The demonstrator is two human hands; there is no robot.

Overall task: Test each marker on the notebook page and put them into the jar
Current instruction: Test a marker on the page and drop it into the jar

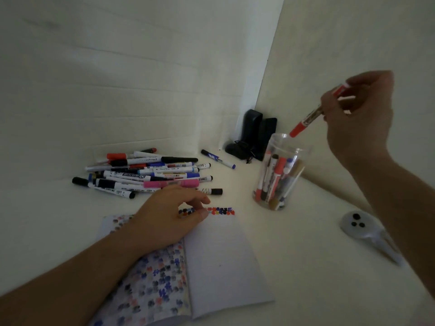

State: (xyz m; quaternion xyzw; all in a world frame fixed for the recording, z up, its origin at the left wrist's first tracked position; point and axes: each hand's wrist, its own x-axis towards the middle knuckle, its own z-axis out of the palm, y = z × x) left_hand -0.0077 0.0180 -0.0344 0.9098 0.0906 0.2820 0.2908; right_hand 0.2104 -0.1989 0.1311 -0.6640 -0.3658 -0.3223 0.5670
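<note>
Right hand (357,118) upper right is pinching a red marker (306,121), capped end slanting down over the jar (280,175) mouth, likely for dropping in | left hand (169,217) is resting loosely curled, holding nothing, pinning the notebook (221,260) flat | untested pile of markers (150,172) is lying center left within reach

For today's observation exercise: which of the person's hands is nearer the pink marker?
Left. The left hand rests on the notebook just below the pink marker; the right hand is far off, above the jar.
</note>
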